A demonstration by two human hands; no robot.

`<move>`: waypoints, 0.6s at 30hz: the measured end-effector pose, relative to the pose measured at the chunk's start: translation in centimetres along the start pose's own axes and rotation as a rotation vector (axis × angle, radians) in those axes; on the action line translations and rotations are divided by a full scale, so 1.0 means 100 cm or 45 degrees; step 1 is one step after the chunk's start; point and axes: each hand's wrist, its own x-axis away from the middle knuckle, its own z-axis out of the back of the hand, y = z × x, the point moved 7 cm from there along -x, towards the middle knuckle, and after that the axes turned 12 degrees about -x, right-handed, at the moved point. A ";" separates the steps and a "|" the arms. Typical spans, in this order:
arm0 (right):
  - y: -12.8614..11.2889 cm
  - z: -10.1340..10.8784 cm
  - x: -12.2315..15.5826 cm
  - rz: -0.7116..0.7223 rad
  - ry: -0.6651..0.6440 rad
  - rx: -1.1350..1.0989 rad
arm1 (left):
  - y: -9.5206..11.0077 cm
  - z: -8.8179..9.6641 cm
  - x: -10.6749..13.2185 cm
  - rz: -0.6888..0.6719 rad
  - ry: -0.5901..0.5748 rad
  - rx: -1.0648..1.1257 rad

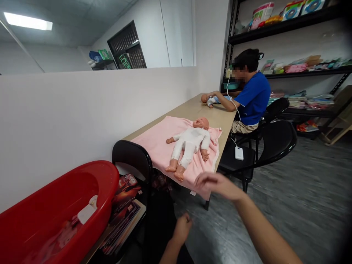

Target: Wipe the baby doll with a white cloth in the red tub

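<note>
A baby doll [189, 146] in a white suit lies face up on a pink towel [156, 143] spread over the near end of a long wooden table [189, 110]. My right hand [217, 185] hovers just below the towel's hanging edge, blurred by motion, fingers stretched toward the doll's feet and holding nothing. My left hand [181, 227] is lower, near my lap, fingers curled into a loose fist with nothing visible in it.
A red plastic tub [55, 209] sits at the left, with magazines [126, 209] beside it and a black chair back [134, 157]. A seated person in a blue shirt [253, 99] handles another doll [211, 99]. Black chairs [272, 143] and shelves [302, 69] stand right.
</note>
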 end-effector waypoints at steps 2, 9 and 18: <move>-0.037 0.062 -0.023 0.314 0.330 -0.053 | -0.008 0.035 -0.004 -0.101 0.134 -0.001; -0.058 0.252 -0.109 0.837 1.291 -0.033 | -0.015 0.211 0.047 -0.287 1.141 0.021; -0.017 0.335 -0.220 0.501 1.406 -0.205 | 0.101 0.256 0.007 -0.498 1.082 -0.392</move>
